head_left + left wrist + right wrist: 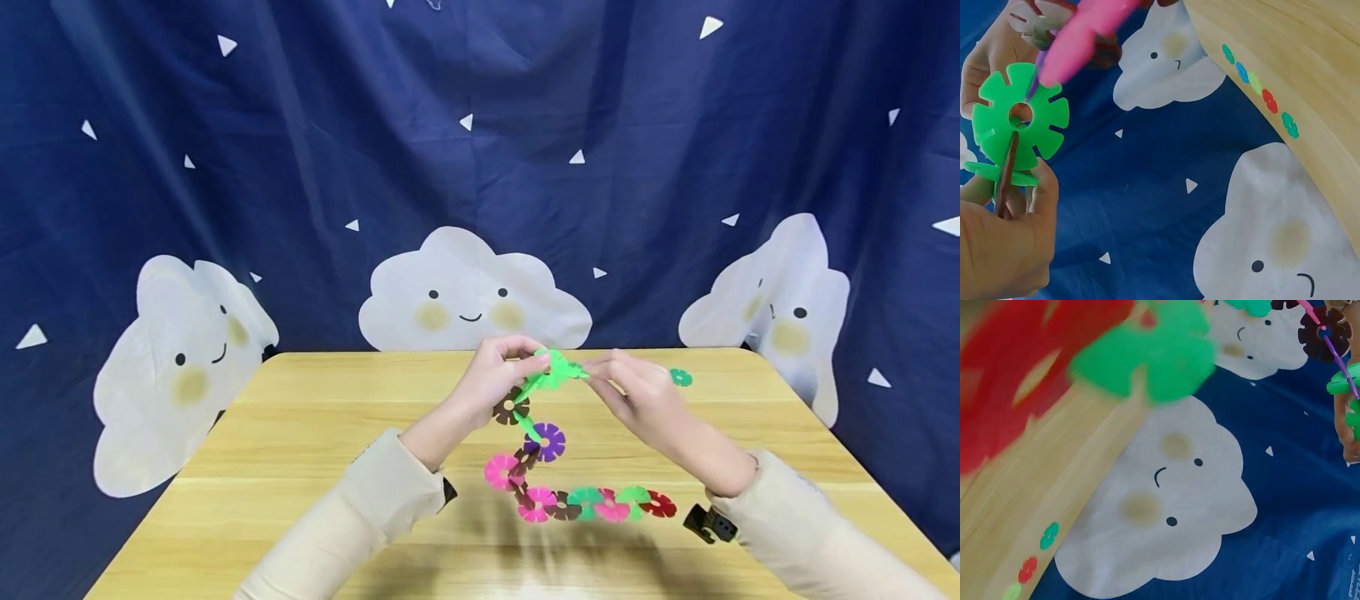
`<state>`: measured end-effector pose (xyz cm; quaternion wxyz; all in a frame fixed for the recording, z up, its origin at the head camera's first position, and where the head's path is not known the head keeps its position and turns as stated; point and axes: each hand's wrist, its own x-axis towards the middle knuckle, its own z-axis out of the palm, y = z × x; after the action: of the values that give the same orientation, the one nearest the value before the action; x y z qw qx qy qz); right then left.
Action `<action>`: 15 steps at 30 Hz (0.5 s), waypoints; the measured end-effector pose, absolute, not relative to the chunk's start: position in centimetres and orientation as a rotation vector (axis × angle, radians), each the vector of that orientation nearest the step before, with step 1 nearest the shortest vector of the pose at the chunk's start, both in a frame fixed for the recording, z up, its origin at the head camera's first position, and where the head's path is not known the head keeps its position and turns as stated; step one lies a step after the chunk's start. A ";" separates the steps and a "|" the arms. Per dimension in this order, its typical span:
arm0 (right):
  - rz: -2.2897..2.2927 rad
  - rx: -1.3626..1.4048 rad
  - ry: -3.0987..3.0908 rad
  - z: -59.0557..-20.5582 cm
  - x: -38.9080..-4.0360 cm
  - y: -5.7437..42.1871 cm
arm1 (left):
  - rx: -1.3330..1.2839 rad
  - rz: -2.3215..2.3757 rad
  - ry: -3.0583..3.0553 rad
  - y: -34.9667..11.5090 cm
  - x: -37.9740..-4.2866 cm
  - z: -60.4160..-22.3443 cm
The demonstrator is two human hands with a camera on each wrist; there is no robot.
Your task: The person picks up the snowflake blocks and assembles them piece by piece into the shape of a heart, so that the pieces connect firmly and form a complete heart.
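Note:
A chain of slotted plastic flower discs (583, 503) hangs below my hands in the head view, bending to the right at its lower part. Its visible colours are green, brown, purple, pink, teal and red. My left hand (491, 379) pinches the chain's upper end by a bright green disc (555, 371). Just right of it, the fingertips of my right hand (641, 392) pinch the edge of a green piece joined there. In the left wrist view a green disc (1050, 119) stands face-on, with a brown disc (1007, 175) slotted edge-on into it.
A loose teal disc (681, 377) lies at the far side of the wooden table (300, 433), behind my right hand. The left wrist view shows several loose discs in a row, including a red disc (1270, 100). A dark blue curtain (480, 183) with white clouds hangs behind.

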<state>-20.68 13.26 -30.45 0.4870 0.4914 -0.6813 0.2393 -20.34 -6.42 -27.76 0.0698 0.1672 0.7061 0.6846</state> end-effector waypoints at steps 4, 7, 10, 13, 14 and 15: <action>0.593 1.194 -1.650 -30.6 -20.8 13.0 | 0.468 2.089 2.089 -6.4 -20.4 -28.0; 0.612 1.198 -1.643 -30.6 -20.9 12.7 | 0.450 2.106 2.102 -6.4 -20.5 -28.2; 0.631 1.212 -1.646 -30.7 -21.0 12.5 | 0.432 2.116 2.122 -6.3 -20.5 -28.3; 0.646 1.219 -1.648 -30.8 -21.0 12.6 | 0.424 2.113 2.122 -6.3 -20.5 -28.4; 0.643 1.214 -1.648 -30.8 -21.0 12.6 | 0.434 2.104 2.123 -6.3 -20.6 -28.4; 0.641 1.208 -1.649 -30.7 -21.0 12.7 | 0.441 2.093 2.121 -6.3 -20.6 -28.3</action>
<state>-20.97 12.72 -30.75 0.4791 0.4950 -0.6757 0.2625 -20.56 -6.31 -28.34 0.0647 0.1463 0.7026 0.6934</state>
